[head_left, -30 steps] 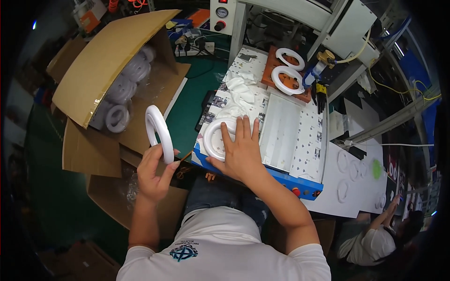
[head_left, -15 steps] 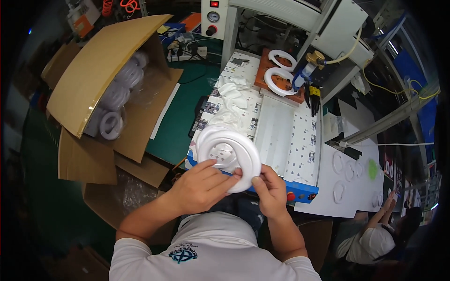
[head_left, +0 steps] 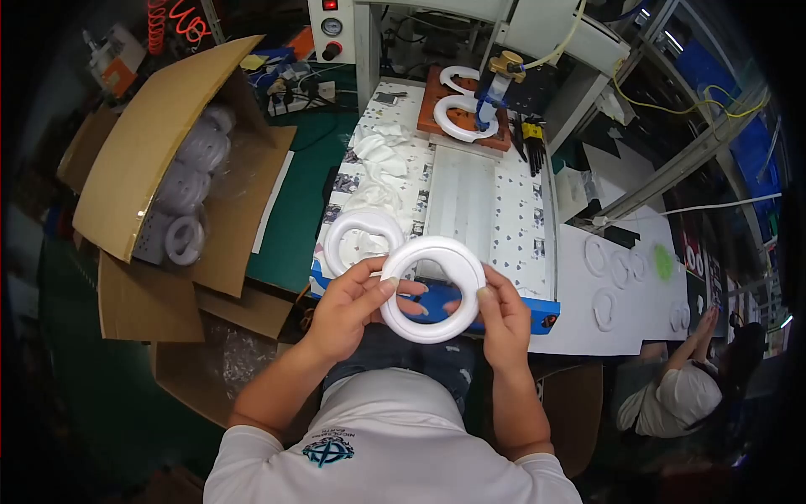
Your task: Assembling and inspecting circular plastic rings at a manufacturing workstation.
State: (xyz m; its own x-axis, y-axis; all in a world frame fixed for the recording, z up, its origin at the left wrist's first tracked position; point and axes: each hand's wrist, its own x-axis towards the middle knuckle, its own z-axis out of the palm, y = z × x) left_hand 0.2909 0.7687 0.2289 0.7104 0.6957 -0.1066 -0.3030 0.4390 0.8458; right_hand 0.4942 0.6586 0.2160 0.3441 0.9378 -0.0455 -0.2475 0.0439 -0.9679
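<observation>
A white plastic ring (head_left: 431,332) is held up in front of me between both hands, tilted with its flat face showing. My left hand (head_left: 348,307) pinches its left side, thumb on the face and fingers behind, some showing through the hole. My right hand (head_left: 506,317) grips the right edge the same way. Just beyond my left hand, a second white ring (head_left: 334,244) lies at the front left of the machine bed, partly hidden by the held ring. Two more rings, a near one (head_left: 442,120) and a far one (head_left: 448,80), sit on a brown fixture (head_left: 431,94).
Crumpled white cloth (head_left: 378,155) lies on the patterned bed cover (head_left: 520,218). At left, an open cardboard box (head_left: 147,139) holds several bagged rings. Several rings rest on a white sheet (head_left: 571,323) at right, near another person (head_left: 680,395). The machine's frame (head_left: 367,50) rises behind.
The two rings that overlapped at my hands are now apart: one lies on the bed, the other is held by both hands and turned more face-on. The whole view has shifted slightly.
</observation>
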